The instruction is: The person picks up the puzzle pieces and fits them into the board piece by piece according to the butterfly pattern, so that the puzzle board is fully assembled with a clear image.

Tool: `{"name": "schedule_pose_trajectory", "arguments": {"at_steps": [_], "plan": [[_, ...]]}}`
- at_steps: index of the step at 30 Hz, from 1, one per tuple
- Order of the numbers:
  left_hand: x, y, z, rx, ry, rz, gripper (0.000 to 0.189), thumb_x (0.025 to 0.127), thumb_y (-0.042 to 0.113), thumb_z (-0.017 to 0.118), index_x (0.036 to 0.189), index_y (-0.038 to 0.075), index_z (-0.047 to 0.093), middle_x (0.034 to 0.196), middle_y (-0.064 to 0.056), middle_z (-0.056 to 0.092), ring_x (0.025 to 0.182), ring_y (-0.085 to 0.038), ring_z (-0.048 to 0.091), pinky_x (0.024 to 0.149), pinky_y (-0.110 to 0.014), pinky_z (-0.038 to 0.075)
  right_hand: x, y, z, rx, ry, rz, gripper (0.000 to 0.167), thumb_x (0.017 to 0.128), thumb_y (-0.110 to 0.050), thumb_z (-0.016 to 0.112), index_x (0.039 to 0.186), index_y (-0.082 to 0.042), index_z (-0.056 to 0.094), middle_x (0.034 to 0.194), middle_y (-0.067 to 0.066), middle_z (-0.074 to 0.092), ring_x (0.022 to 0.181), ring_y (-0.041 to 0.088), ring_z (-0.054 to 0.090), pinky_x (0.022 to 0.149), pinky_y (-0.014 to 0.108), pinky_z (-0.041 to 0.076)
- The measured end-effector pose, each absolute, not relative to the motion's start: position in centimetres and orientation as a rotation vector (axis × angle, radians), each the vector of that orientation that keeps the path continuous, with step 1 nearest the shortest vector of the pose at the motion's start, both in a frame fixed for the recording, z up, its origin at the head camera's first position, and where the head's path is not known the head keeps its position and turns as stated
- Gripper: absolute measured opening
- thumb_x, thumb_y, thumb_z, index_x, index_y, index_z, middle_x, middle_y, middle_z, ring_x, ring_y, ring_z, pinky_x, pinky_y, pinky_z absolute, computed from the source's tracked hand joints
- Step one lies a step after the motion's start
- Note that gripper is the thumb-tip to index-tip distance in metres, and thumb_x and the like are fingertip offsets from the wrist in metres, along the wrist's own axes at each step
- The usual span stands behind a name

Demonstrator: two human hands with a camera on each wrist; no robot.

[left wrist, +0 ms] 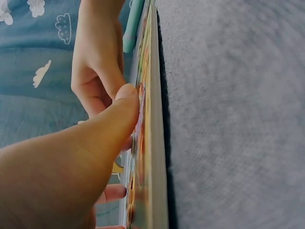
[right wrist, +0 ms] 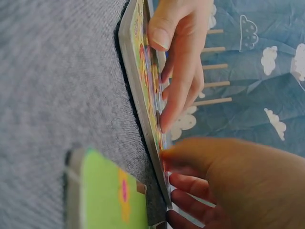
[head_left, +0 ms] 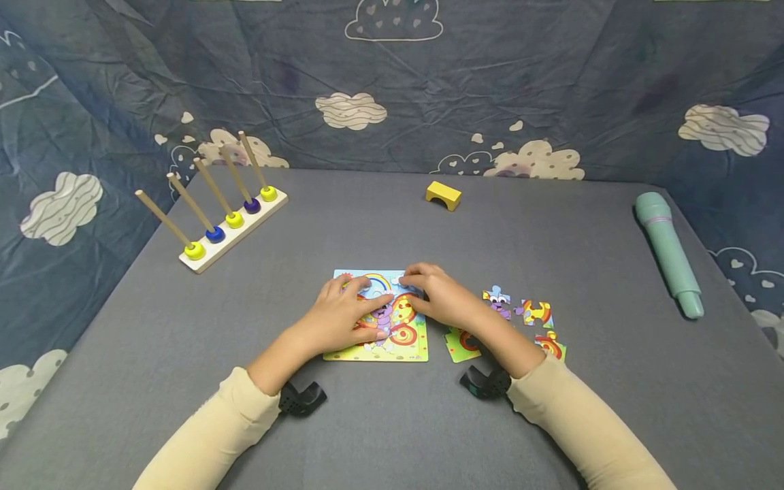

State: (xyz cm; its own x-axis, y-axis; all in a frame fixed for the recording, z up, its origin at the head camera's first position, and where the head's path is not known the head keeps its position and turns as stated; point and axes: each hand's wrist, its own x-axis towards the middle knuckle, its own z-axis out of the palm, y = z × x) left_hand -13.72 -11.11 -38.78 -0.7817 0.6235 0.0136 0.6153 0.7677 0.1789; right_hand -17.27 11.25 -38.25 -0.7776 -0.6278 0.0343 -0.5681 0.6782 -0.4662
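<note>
Peg rack: far left; pale base (head_left: 237, 232), five rods, one yellow or blue ring on each.
Left hand (head_left: 339, 316): laid over the left of the butterfly puzzle; grip spread, thumb and fingers apart, clamped on nothing visible.
Butterfly puzzle (head_left: 404, 333): flat on the worktop (head_left: 392, 429), near middle, beneath both hands. Probably light and stiff, thick card or thin board; the smooth print may slide if pushed sideways. Best held by opposite outer edges and kept level, lest pieces lift out.
Right hand (head_left: 446, 296): at the puzzle's far right part; fingers bent, grip parted, fingertips touching the puzzle, no piece visible between.
Yellow arch block (head_left: 444, 194): far, beyond the right hand.
Loose pieces (head_left: 537, 313): right of the puzzle, partly behind the right forearm (head_left: 511, 344). Likely very light and rigid, tabs the weak point; pinch by opposite sides.
Teal microphone-shaped toy (head_left: 669, 255): far right, lying down.
Left wrist view: puzzle nearly edge-on, its pale side wall (left wrist: 156, 119) plain; thickness barely readable from the head.
Head view: alone gives the rings and the layout of the loose pieces.
Right wrist view: green piece (right wrist: 112, 191) close up, thick pale edge showing.
</note>
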Motion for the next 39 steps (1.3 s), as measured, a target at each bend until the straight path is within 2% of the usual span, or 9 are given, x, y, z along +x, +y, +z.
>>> {"name": "schedule_pose_trajectory", "arguments": {"at_steps": [5,11,18,23,28,39], "plan": [[-13.8,-11.2,-38.6,1.022,2.902,0.255,0.060,0.083,0.058,0.049,0.136,0.031,0.041,0.132,-0.010,0.036,0.121,-0.040,0.027,0.098,-0.053,0.020,-17.1,11.4,-38.2,-1.036,2.742,-0.640,0.040,0.087,-0.023,0.059,0.126,-0.016,0.055,0.121,0.011,0.046,0.106,0.026,0.041,0.087,0.042,0.037],[-14.0,-12.4,-38.4,1.002,2.846,0.405,0.065,0.085,0.053,0.051,0.139,0.020,0.036,0.136,-0.013,0.033,0.126,-0.034,0.026,0.101,-0.048,0.021,-17.0,11.9,-38.1,-1.028,2.691,-0.570,0.051,0.087,-0.035,0.057,0.135,-0.025,0.043,0.131,0.010,0.037,0.116,0.026,0.034,0.093,0.048,0.030],[-13.1,-15.1,-38.0,0.794,2.794,0.647,0.072,0.084,0.044,0.059,0.140,0.007,0.031,0.140,-0.015,0.028,0.127,-0.032,0.024,0.097,-0.049,0.028,-16.9,12.9,-37.7,-0.942,2.547,-0.847,0.071,0.084,-0.035,0.063,0.142,-0.016,0.028,0.142,0.010,0.025,0.128,0.026,0.025,0.098,0.048,0.027],[-12.4,-16.8,-38.3,0.741,2.793,0.703,0.073,0.083,0.042,0.061,0.139,0.008,0.031,0.138,-0.015,0.030,0.126,-0.032,0.026,0.095,-0.050,0.030,-16.4,14.0,-36.4,-0.953,2.586,-0.985,0.070,0.084,-0.031,0.064,0.141,-0.014,0.028,0.140,0.007,0.028,0.127,0.023,0.028,0.097,0.046,0.030],[-11.9,-17.4,-38.7,0.798,2.806,0.725,0.074,0.081,0.042,0.064,0.138,0.006,0.034,0.136,-0.014,0.035,0.125,-0.032,0.028,0.097,-0.050,0.028,-15.6,15.8,-35.2,-0.980,2.677,-1.097,0.068,0.083,-0.031,0.065,0.139,-0.011,0.032,0.137,0.006,0.034,0.123,0.024,0.034,0.094,0.047,0.033],[-11.8,-17.7,-39.3,0.834,2.821,0.722,0.074,0.080,0.042,0.065,0.137,0.006,0.036,0.136,-0.012,0.036,0.126,-0.031,0.027,0.098,-0.050,0.025,-14.5,19.0,-36.0,-0.938,2.795,-1.233,0.064,0.079,-0.020,0.070,0.134,-0.009,0.040,0.130,0.006,0.042,0.116,0.024,0.042,0.092,0.047,0.034]]}}
